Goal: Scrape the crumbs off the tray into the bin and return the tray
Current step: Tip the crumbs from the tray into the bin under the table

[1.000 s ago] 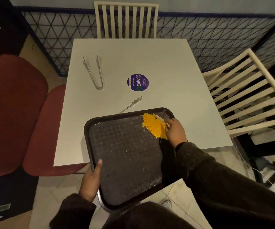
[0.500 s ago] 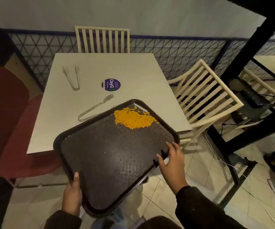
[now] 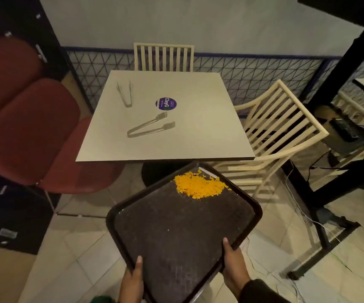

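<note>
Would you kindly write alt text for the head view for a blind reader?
A left hand and right hand hold a dark tray over the floor, orange crumbs heaped at its far corner. Slim tongs, wider tongs and a purple sticker lie on the white table.

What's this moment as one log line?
tray: held over floor | left hand: grips rim | right hand: grips rim | crumbs: far corner | bin: unseen

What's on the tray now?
Orange crumbs piled at the far corner of the tray, a white stick beside them by the rim. The left hand and right hand grip the near edge; fingers beneath are hidden.
</note>
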Action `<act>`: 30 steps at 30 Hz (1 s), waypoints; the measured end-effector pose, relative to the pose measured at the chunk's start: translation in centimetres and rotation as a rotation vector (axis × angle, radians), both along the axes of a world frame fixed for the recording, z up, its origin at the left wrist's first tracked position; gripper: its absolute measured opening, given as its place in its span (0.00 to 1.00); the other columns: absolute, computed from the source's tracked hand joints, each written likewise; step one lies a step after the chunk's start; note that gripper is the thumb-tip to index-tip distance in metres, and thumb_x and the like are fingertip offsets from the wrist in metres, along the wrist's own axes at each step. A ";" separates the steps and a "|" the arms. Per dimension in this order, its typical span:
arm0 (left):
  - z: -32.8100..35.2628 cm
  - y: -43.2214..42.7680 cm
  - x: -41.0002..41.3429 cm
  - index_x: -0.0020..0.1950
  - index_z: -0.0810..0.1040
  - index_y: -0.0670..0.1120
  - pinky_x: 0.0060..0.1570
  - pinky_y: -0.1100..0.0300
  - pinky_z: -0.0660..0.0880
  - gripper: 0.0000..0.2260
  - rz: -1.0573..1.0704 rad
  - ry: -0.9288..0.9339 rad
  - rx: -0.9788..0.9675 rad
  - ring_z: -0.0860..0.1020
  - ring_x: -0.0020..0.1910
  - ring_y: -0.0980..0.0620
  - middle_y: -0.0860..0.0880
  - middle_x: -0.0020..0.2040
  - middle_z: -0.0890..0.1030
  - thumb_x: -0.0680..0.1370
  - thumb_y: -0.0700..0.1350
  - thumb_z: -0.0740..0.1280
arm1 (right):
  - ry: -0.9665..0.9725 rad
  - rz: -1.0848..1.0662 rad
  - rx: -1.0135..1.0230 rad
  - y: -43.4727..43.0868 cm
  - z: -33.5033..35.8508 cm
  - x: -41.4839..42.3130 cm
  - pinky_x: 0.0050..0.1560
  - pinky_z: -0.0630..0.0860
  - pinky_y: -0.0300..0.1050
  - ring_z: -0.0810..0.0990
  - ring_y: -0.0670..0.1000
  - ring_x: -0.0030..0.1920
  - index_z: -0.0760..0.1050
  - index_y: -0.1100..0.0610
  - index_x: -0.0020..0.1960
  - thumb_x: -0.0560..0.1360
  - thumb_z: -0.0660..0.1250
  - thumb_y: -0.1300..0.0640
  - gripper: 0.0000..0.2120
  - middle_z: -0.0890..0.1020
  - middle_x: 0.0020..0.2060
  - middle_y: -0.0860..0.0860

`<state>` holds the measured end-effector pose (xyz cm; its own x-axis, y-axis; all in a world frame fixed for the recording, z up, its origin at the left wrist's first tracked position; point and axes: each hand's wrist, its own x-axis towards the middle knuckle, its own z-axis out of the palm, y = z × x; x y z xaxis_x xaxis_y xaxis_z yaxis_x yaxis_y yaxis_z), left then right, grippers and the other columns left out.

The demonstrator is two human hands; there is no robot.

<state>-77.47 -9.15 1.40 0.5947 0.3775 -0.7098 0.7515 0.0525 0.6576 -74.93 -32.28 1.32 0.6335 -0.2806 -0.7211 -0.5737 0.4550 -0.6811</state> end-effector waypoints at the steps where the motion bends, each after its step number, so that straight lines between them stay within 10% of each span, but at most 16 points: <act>1: -0.8 0.1 -0.6 0.71 0.65 0.39 0.69 0.50 0.63 0.24 0.000 0.048 -0.008 0.69 0.68 0.38 0.36 0.70 0.69 0.79 0.51 0.58 | 0.020 -0.039 0.048 0.6 -0.7 -0.5 0.54 0.75 0.58 0.78 0.60 0.51 0.65 0.58 0.67 0.81 0.53 0.53 0.17 0.78 0.53 0.56; 8: -6.0 4.8 0.1 0.70 0.65 0.36 0.61 0.47 0.68 0.21 -0.125 0.204 -0.191 0.72 0.60 0.40 0.36 0.68 0.70 0.80 0.45 0.58 | 0.215 -0.192 -0.003 2.3 -5.4 -1.7 0.57 0.74 0.59 0.77 0.63 0.52 0.63 0.61 0.69 0.80 0.56 0.50 0.22 0.78 0.53 0.60; 14: -11.7 8.2 4.2 0.74 0.57 0.53 0.49 0.44 0.74 0.24 -0.019 0.379 -0.164 0.76 0.54 0.33 0.38 0.70 0.68 0.79 0.54 0.58 | 0.328 -0.210 -0.183 2.1 -9.5 -1.2 0.48 0.75 0.49 0.78 0.58 0.44 0.68 0.66 0.65 0.79 0.58 0.51 0.22 0.79 0.45 0.56; 17: -15.4 8.6 6.5 0.64 0.69 0.49 0.57 0.41 0.74 0.17 -0.081 0.416 -0.170 0.74 0.57 0.35 0.39 0.65 0.72 0.80 0.56 0.54 | 0.408 -0.132 -0.286 1.4 -11.2 -0.8 0.40 0.75 0.44 0.76 0.58 0.45 0.69 0.67 0.63 0.79 0.57 0.49 0.23 0.77 0.49 0.58; 22: -21.0 7.6 7.9 0.58 0.75 0.43 0.36 0.56 0.73 0.22 -0.277 0.493 -0.155 0.75 0.53 0.39 0.39 0.57 0.77 0.80 0.58 0.52 | 0.461 0.009 -0.403 -0.5 -14.5 0.7 0.29 0.72 0.35 0.76 0.52 0.38 0.73 0.66 0.60 0.80 0.56 0.49 0.21 0.78 0.47 0.57; 30: -33.0 7.6 10.1 0.61 0.76 0.42 0.64 0.54 0.67 0.15 -0.534 0.330 0.095 0.75 0.59 0.45 0.43 0.60 0.78 0.81 0.47 0.55 | 0.425 0.110 -0.499 -2.3 -21.9 5.8 0.42 0.71 0.44 0.77 0.54 0.43 0.76 0.64 0.54 0.80 0.51 0.46 0.24 0.80 0.44 0.57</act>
<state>-67.41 -1.51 -31.59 0.4743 0.1597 -0.8658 0.8218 -0.4331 0.3703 -69.13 -34.59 -20.63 0.3665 -0.5956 -0.7148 -0.8640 0.0673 -0.4990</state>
